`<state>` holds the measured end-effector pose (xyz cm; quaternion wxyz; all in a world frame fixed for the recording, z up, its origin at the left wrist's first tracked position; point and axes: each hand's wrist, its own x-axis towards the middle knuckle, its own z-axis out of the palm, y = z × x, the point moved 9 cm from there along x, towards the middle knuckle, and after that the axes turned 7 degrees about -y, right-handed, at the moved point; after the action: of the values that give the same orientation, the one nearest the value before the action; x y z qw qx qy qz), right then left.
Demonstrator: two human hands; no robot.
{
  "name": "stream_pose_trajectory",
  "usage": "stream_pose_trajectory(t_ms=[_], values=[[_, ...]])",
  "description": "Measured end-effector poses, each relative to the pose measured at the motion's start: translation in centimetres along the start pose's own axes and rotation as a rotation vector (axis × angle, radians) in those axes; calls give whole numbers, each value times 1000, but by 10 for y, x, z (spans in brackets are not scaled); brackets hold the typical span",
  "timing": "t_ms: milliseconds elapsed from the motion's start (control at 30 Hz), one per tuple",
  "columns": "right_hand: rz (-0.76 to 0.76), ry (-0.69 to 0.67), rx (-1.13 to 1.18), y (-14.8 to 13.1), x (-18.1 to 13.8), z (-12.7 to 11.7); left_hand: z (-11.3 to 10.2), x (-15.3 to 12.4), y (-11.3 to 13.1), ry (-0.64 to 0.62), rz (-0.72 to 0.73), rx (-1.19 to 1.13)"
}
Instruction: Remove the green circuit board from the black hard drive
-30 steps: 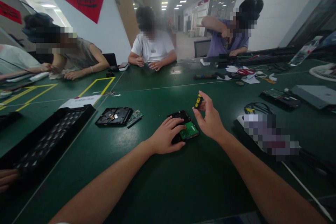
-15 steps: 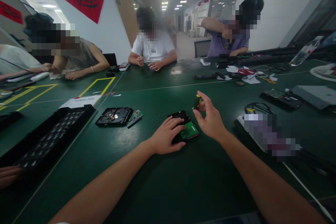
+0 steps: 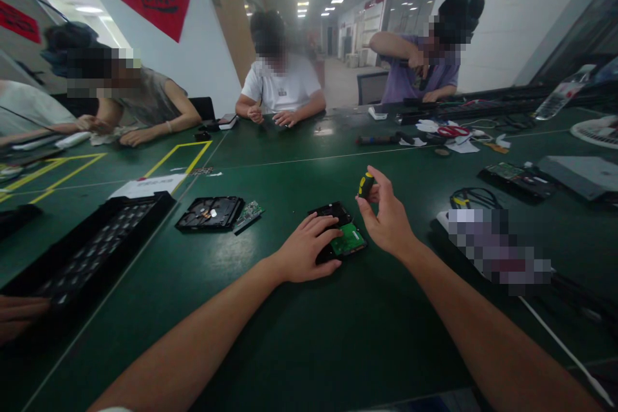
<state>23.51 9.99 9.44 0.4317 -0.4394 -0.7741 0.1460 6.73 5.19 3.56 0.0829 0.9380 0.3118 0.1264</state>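
Green tabletop (image 3: 270, 174) is giving me room on both sides of the hard drive (image 3: 351, 239), which is lying before me, between the opened drive (image 3: 212, 214) at left and the coiled cable (image 3: 476, 197) at right. The drive's long axis is running from far left toward near right. My right hand (image 3: 389, 220) is pinching the screwdriver (image 3: 365, 186) — handle nearly upright, leaning slightly right. My left hand (image 3: 306, 248) is spreading over the drive, hiding its left part — whether it's gripping, I can't tell. The screwdriver's tip is escaping me.
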Motion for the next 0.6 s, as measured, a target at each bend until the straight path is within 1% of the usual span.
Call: stream_pose_trajectory(t_ms=[100, 233, 467, 600], values=[[11, 19, -3, 2, 1, -2, 0, 0, 0, 0, 0, 1], [-10, 39, -45, 0, 2, -5, -1, 0, 1, -3, 0, -4], [-11, -14, -21, -3, 0, 1, 0, 0, 0, -2, -3, 4], [-10, 3, -22, -1, 1, -1, 1, 0, -1, 3, 1, -1]])
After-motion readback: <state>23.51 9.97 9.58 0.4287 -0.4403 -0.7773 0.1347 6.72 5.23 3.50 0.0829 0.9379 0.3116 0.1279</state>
